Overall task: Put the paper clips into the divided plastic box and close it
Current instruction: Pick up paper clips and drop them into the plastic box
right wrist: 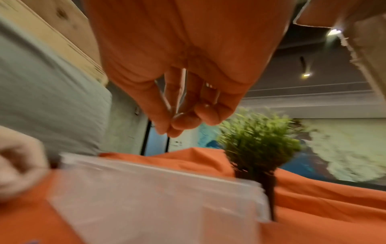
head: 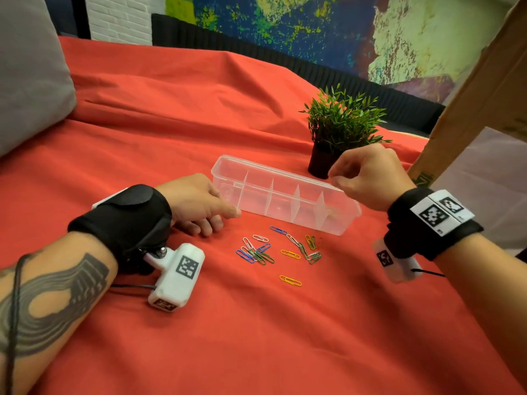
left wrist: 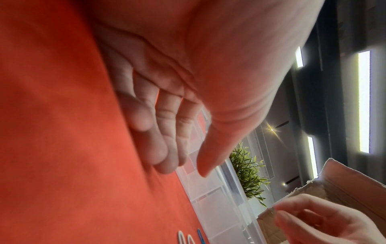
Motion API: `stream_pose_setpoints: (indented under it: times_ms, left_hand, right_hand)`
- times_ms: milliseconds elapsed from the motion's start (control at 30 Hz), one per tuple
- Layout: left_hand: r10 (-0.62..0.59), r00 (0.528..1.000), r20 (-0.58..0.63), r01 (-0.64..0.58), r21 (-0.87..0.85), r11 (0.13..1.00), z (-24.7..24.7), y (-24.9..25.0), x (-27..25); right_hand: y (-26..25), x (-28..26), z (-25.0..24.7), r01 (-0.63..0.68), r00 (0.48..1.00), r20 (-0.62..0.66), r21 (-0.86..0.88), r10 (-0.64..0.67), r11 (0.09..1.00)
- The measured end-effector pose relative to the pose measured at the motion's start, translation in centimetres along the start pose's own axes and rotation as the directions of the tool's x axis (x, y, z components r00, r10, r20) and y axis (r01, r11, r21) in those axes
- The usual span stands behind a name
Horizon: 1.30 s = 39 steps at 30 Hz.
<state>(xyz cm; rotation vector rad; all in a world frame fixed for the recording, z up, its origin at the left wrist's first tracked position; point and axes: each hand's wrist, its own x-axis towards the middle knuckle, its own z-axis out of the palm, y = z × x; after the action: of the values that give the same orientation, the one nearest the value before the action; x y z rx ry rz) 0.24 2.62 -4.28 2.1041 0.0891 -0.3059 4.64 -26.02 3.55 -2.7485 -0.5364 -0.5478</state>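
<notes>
The clear divided plastic box (head: 285, 195) lay open; the left hand (head: 196, 203) touched its left end with relaxed fingers, the right hand (head: 368, 178) hovered with pinched fingers above its right rim, grasp unclear, and coloured wire paper clips (head: 273, 252) lay just before it.

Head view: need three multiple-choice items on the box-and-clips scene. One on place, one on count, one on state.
1. Where do the loose coloured wire paper clips lie?
A. inside the box
B. behind the plant pot
C. on the cloth, on the near side of the box

2. How many compartments does the clear plastic divided box have?
A. three
B. five
C. eight

3. What state is the box in?
A. upright, open on top
B. lid shut
C. tipped on its side

Key:
1 C: the coloured wire paper clips are scattered on the red cloth in front of the clear plastic divided box.
2 B: four clear dividers split it into five.
3 A: it stands on its base and no lid covers the top.
</notes>
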Motion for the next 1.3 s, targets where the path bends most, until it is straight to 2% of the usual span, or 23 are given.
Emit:
stream_pose_setpoints:
  times_ms: [67,100,167,233,433,633,900,1100,1200,1300]
  left_hand:
    - [0.003,1.000,-0.001,-0.003,-0.001,1.000,0.0,0.0,0.1]
    - [0.003,1.000,-0.001,-0.003,0.000,1.000,0.0,0.0,0.1]
    - [0.001,1.000,-0.001,-0.001,0.004,1.000,0.0,0.0,0.1]
    - [-0.002,1.000,-0.003,0.002,0.001,1.000,0.0,-0.1,0.1]
    - [0.000,1.000,-0.005,0.000,0.006,1.000,0.0,-0.1,0.1]
    - [-0.003,1.000,0.001,0.003,0.005,1.000,-0.1,-0.1,0.2]
    - [-0.004,1.000,0.001,0.004,0.003,1.000,-0.1,-0.1,0.1]
    - [-0.004,1.000,0.000,0.004,0.000,1.000,0.0,0.0,0.2]
    - [-0.006,1.000,0.002,0.006,0.002,1.000,0.0,0.0,0.2]
    - [-0.007,1.000,0.004,0.007,0.006,1.000,0.0,-0.1,0.3]
  right_hand:
    - [-1.9,-1.2,-0.6,0.083,0.994,0.070,0.045,-0.086,0.996]
    - [-2.7,-1.9,-0.8,0.119,0.981,0.151,0.050,-0.125,0.992]
    - [-4.0,-3.3,-0.7,0.172,0.920,0.358,-0.001,-0.160,0.985]
    - [-4.3,-4.1,0.2,0.233,0.853,0.497,-0.087,-0.161,0.968]
    - [-3.9,-4.5,2.9,0.234,0.800,0.599,-0.255,-0.036,0.938]
    - [-4.7,-4.0,3.7,0.238,0.776,0.625,-0.166,-0.085,0.957]
    - [-3.6,-4.1,2.7,0.163,0.865,0.477,0.035,-0.159,0.986]
    - [-2.0,-4.0,1.7,0.032,0.878,0.444,0.318,-0.179,0.948]
    - [-1.4,-3.8,0.6,-0.060,0.898,0.423,0.388,-0.120,0.920]
    - [-0.3,-3.4,-0.5,-0.103,0.923,0.383,0.353,-0.043,0.930]
